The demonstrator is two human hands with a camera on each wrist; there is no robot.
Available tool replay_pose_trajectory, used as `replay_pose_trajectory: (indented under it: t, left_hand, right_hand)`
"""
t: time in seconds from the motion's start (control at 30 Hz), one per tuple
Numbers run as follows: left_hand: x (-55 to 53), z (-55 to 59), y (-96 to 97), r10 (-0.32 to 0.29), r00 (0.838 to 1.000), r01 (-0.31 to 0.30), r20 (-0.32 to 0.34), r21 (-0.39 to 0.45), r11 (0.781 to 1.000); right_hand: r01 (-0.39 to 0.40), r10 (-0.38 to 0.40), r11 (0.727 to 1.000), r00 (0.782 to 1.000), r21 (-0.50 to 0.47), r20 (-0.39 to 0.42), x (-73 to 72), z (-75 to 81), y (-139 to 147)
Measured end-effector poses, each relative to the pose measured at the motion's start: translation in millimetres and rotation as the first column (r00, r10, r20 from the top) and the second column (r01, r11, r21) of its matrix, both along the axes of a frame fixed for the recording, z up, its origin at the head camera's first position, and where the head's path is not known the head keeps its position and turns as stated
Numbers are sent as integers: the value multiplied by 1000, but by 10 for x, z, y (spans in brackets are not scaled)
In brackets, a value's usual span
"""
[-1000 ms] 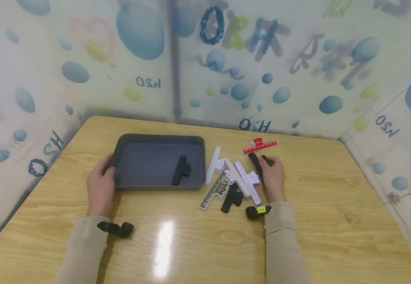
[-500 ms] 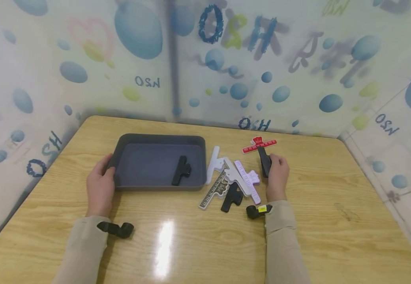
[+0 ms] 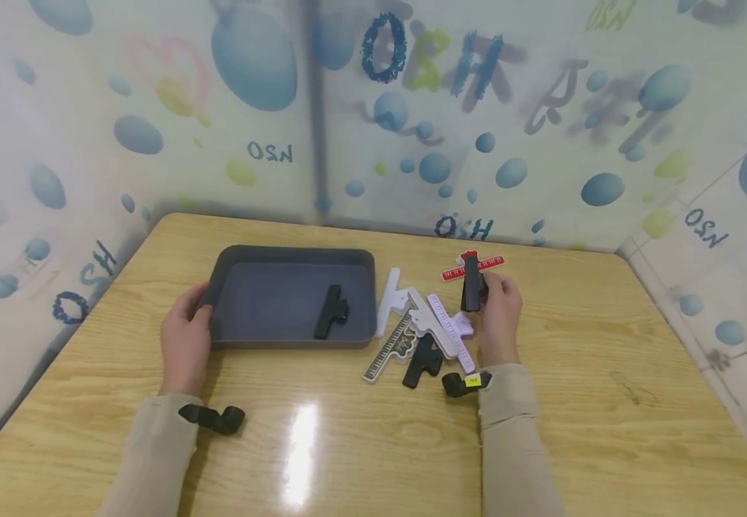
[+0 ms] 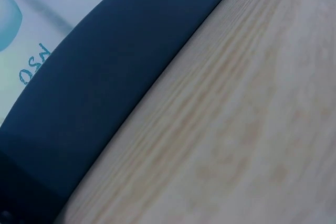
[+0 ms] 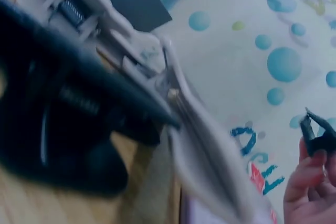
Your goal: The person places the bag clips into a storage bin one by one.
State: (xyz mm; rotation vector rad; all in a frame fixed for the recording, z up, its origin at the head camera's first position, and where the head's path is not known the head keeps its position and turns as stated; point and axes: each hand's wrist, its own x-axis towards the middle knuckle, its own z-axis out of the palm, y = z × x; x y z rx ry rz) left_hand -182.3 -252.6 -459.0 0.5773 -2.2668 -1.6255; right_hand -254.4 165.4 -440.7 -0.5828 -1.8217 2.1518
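Wooden table [image 3: 379, 452]: hands [image 3: 183, 345] [image 3: 501, 316] grip tray [image 3: 263, 301], black clip [image 3: 472, 287].

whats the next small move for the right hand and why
Probably carry the held black clip left into the gray tray: the right hand holds it up, another black clip lies inside, and the left hand grips the tray's edge.

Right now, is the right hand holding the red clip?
No, the right hand holds a black clip, while the red clip lies on the table.
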Motion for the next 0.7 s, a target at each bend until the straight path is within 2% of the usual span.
replay_pose_trajectory:
  t: [0.17,0.3,0.37,0.5,0.7]
  left_hand:
    - [-14,-11,8,6,1000,-6,-16,12,1000]
    - [2,-24,-3,8,1000,-8,-8,20,1000]
    - [8,-26,-14,11,1000,-11,-4,15,1000]
    - [-4,-18,-23,20,1000,-20,4,5,1000]
    - [-20,0,1,22,1000,-22,7,15,1000]
  right_hand:
    - [-109,103,990,992,-94,-68,1,88,-127]
    - [-201,193,975,977,-96,-91,20,146,-359]
    - [-272,263,960,958,-72,-113,37,155,-498]
    - [-407,403,913,902,10,-153,86,163,-751]
    - [-497,491,867,846,26,-210,182,196,-1026]
